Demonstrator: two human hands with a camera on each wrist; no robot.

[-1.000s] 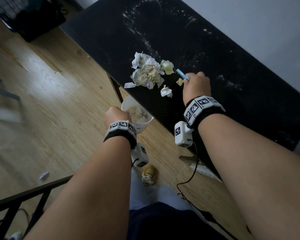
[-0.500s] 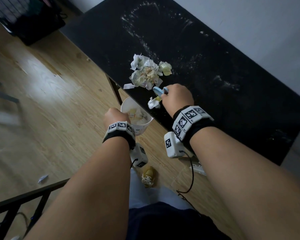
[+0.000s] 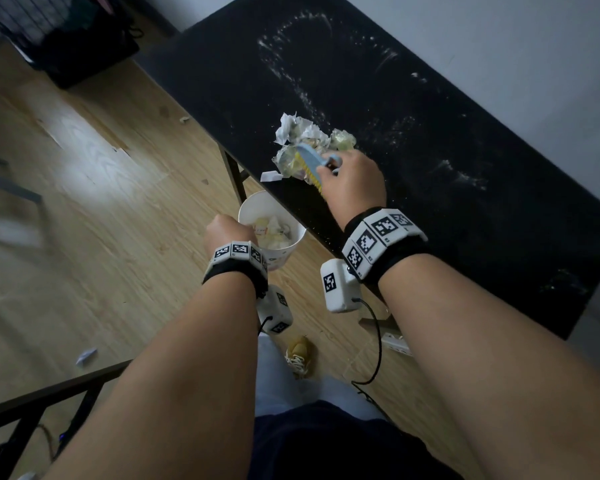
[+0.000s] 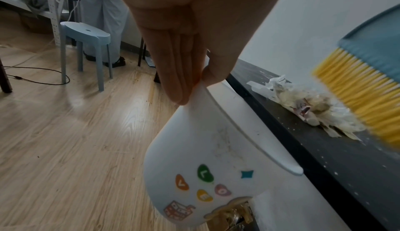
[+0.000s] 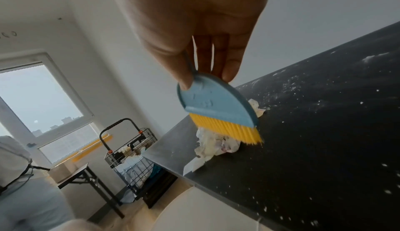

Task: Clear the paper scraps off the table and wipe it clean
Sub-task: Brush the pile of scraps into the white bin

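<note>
- Head view: the right hand [image 3: 352,181] has its grip clenched on the handle of a small blue brush [image 3: 312,161] with yellow bristles. The brush is tilted over the near side of the paper scraps [image 3: 303,147], probably placed to drag them toward the edge.
- The scraps lie heaped on the black bench [image 3: 430,168], close to its near edge, with one white strip [image 3: 270,176] right at the rim.
- The left hand [image 3: 227,233] pinches the rim of a white cup [image 3: 274,233], thumb and fingers [image 4: 173,70] gripping it. The cup is held just below the bench edge, mouth up, likely so swept scraps drop in; some paper already sits inside.
- White powdery streaks [image 3: 291,64] cross the bench farther back, so wiping seems not yet done.
</note>
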